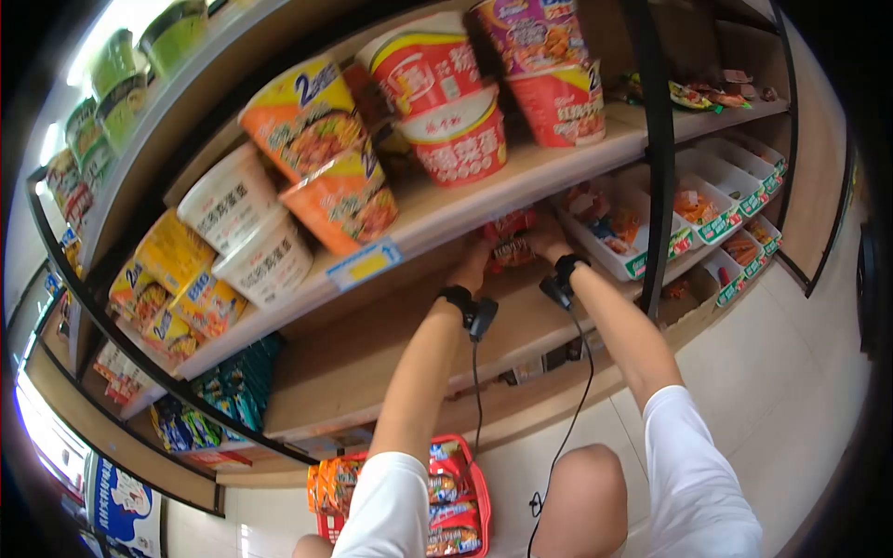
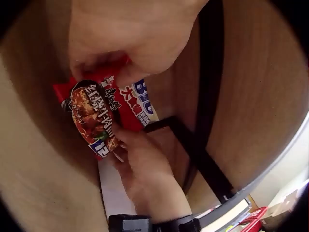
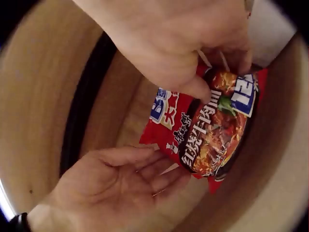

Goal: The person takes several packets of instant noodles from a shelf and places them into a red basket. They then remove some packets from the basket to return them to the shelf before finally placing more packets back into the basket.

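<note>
A red noodle packet (image 1: pixel 512 249) (image 2: pixel 92 115) (image 3: pixel 212 130) is between both hands inside the lower shelf bay, its printed front showing a bowl of noodles. My left hand (image 1: pixel 472 267) (image 2: pixel 133 36) (image 3: pixel 113 191) holds one end, thumb near the edge and fingers partly behind the packet. At the other end, my right hand (image 1: pixel 549 240) (image 2: pixel 150 169) (image 3: pixel 178 43) pinches the packet, its thumb on the front. Part of each hand's fingers is hidden by the packet.
Stacked noodle cups (image 1: pixel 349 200) line the shelf above the hands. White trays (image 1: pixel 614 246) of small packets stand at right, beyond a black upright post (image 1: pixel 659 167). A red basket (image 1: pixel 482 502) holding noodle packets is on the floor below. Cables hang from both wrists.
</note>
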{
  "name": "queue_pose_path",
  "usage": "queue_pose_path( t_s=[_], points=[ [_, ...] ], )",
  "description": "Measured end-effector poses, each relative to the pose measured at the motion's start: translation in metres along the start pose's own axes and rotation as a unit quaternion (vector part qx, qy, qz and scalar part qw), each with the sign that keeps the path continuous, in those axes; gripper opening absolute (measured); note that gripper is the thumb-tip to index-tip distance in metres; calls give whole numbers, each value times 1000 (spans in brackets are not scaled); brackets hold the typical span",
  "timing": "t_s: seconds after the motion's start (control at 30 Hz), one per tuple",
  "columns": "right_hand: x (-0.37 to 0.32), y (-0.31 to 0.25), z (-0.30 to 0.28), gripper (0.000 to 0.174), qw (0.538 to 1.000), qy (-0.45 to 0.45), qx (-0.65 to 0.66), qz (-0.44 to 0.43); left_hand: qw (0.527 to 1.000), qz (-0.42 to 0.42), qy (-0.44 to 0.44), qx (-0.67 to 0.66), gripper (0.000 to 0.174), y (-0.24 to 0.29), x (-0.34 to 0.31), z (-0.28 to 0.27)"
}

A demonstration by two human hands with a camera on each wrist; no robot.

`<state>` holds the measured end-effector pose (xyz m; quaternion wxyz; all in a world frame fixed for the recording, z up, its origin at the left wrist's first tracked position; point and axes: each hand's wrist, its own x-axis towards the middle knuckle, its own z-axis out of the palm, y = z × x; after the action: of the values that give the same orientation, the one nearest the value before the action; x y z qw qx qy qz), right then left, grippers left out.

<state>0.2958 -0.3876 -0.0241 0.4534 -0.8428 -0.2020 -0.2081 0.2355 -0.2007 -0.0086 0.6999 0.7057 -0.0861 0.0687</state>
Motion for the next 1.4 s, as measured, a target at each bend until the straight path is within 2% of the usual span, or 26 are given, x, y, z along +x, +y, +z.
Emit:
queue_pose_path(
  t_s=[0.1,0.17,0.2,0.27,0.3,0.33,0.4,0.5,0.57,0.63,0.7,0.73,0.77,0.83,0.9,0.97,1.03,1.1,1.13,1.17,1.23,1.27,1.37,1.4],
  points=[
    [13,16,12,45,999,47,13,10,1000,-8,27,-4,41,-13,33,10],
    [30,35,28,40,998,45,-17,44,997,-53,43,20,45,-31,55,1],
    [39,44,35,38,997,49,-17,61,998,-52,40,-24,46,1,28,22],
    [52,53,45,35,993,72,6,91,999,2,36,21,44,-60,76,-10],
    [56,61,50,34,990,90,25,105,999,-5,34,4,43,-60,79,-9],
    [61,68,53,34,989,129,50,57,999,-13,32,-14,42,-59,82,-7],
    [69,83,62,33,975,200,94,-34,987,-93,36,-128,38,-47,74,7],
    [36,25,16,31,965,222,138,-35,983,-61,32,-172,34,-13,33,17],
    [20,16,13,45,931,167,309,-100,976,-53,38,-207,32,-3,-2,4],
    [-10,-5,10,39,930,44,365,13,981,-68,87,-157,35,16,-36,-15],
    [-58,-39,11,31,964,86,243,-59,990,-81,18,-112,40,73,-122,-15],
    [-81,-69,-1,28,947,-19,317,-41,983,-135,-1,-121,41,92,-157,-21],
    [-104,-101,-16,24,954,-104,281,-37,981,-159,-22,-110,40,112,-193,-25],
    [-143,-135,-9,22,916,-241,317,-50,973,-201,-84,-82,36,120,-248,-45],
    [-183,-171,8,21,880,-340,331,-24,956,-251,-154,13,34,120,-296,-66],
    [-216,-204,25,22,852,-441,281,-23,928,-302,-193,102,34,112,-335,-85],
    [-244,-234,39,23,817,-529,226,-29,912,-316,-207,157,39,95,-365,-108],
    [-276,-235,62,24,830,-523,188,-49,895,-306,-186,265,45,67,-386,-134],
    [-289,-236,71,26,833,-528,164,-10,882,-301,-179,315,48,50,-400,-145],
    [-301,-236,80,28,836,-530,138,29,881,-254,-152,369,50,34,-414,-156],
    [-315,-229,94,32,809,-582,53,62,864,-156,-88,471,55,14,-441,-175],
    [-320,-226,100,33,792,-605,9,79,864,-183,-85,461,65,11,-451,-183],
    [-341,-232,110,34,735,-617,40,277,866,-301,-114,382,73,4,-466,-203],
    [-348,-232,113,36,721,-622,31,304,873,-322,-138,339,81,-7,-468,-207]
  ],
)
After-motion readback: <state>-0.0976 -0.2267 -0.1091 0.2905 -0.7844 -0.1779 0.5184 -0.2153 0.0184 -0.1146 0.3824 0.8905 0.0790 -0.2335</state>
